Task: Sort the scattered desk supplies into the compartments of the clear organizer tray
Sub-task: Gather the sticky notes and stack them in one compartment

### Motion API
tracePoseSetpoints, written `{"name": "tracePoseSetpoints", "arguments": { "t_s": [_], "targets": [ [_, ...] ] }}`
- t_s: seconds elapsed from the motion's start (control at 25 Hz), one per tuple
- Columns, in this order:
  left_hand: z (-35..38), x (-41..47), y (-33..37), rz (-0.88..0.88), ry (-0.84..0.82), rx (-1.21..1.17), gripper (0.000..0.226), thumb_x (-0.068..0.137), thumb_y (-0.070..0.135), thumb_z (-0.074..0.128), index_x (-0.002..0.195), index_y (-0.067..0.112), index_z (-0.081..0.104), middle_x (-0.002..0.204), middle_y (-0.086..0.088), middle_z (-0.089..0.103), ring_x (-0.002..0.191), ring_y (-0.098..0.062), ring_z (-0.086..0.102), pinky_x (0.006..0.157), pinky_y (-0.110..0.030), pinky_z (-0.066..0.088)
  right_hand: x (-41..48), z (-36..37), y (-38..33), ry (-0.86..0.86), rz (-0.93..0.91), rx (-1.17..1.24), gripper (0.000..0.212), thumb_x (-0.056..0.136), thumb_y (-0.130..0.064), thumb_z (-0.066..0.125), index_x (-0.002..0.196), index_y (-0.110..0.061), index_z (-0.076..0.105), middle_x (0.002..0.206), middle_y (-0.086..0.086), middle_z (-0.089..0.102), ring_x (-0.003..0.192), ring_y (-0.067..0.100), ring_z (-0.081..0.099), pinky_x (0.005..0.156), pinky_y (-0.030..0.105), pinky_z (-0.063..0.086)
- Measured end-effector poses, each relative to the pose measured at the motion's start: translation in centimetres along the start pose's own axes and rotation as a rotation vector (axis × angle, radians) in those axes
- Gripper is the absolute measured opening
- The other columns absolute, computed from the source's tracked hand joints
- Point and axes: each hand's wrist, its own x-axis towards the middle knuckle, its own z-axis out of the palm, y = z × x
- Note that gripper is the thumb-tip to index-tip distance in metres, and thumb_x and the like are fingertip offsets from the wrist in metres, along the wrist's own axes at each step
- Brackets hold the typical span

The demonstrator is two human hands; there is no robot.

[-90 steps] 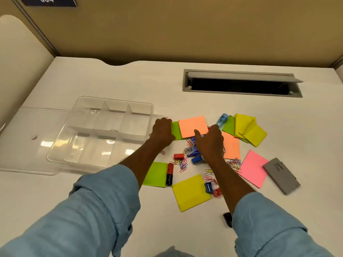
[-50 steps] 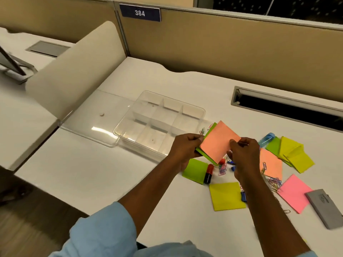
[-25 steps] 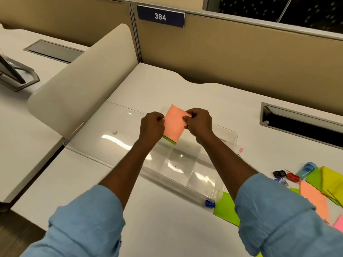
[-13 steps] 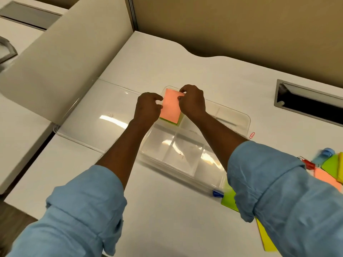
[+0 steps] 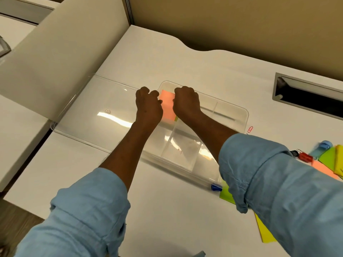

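Observation:
The clear organizer tray sits in the middle of the white desk. An orange sticky-note pad, with a green pad's edge showing beneath it, lies low in the tray's far left compartment. My left hand holds the pad's left edge with curled fingers. My right hand holds its right edge the same way. The fingertips are hidden behind the knuckles. The other compartments look bare.
The tray's clear lid lies flat to the left. On the right are green, yellow and orange notes, a red clip, a blue item, a blue clip and a pink paperclip. A cable slot is at far right.
Both hands carried the orange and green pads from the pile over to the tray and lowered them into the far left compartment. The view has tilted down.

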Motion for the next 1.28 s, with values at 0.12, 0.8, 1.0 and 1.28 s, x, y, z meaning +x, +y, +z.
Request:
{"name": "tracePoseSetpoints", "arguments": {
  "t_s": [0.12,0.8,1.0,1.28],
  "targets": [
    [-0.3,-0.5,0.3,0.003,0.053,-0.024,0.032,0.093,0.009,0.053,0.124,0.003,0.056,0.139,-0.016,0.041,0.134,-0.026,0.032,0.104,-0.027,0.033,-0.9,-0.2,-0.1,0.054,-0.055,0.010,0.016,0.092,-0.007,0.048,0.101,-0.007,0.061,0.107,0.012,0.061,0.100,0.029,0.058,0.076,0.032,0.041],
    [2.5,-15.0,13.7,0.388,-0.112,-0.212,0.026,0.091,0.009,0.054,0.115,0.003,0.061,0.119,-0.015,0.059,0.114,-0.029,0.049,0.095,-0.027,0.032,-16.2,-3.0,12.9,0.306,0.271,0.342,0.024,0.089,-0.014,0.051,0.108,-0.015,0.066,0.111,0.004,0.066,0.105,0.028,0.056,0.086,0.038,0.037],
    [4.6,-19.2,16.7,0.374,-0.357,-0.281,0.030,0.087,0.007,0.062,0.117,0.006,0.061,0.113,-0.011,0.063,0.102,-0.022,0.059,0.080,-0.009,0.030,-21.1,-3.7,20.0,0.329,0.428,0.377,0.025,0.090,-0.018,0.054,0.111,-0.013,0.067,0.114,0.007,0.067,0.108,0.029,0.057,0.091,0.040,0.043],
    [7.9,-21.9,20.5,0.360,-0.527,-0.207,0.032,0.085,0.019,0.066,0.116,0.009,0.062,0.111,-0.009,0.065,0.098,-0.021,0.060,0.084,-0.025,0.043,-26.1,-3.5,26.7,0.263,0.669,0.326,0.021,0.088,-0.020,0.059,0.106,-0.015,0.067,0.107,0.010,0.069,0.101,0.031,0.062,0.083,0.037,0.048]
  ]
}}
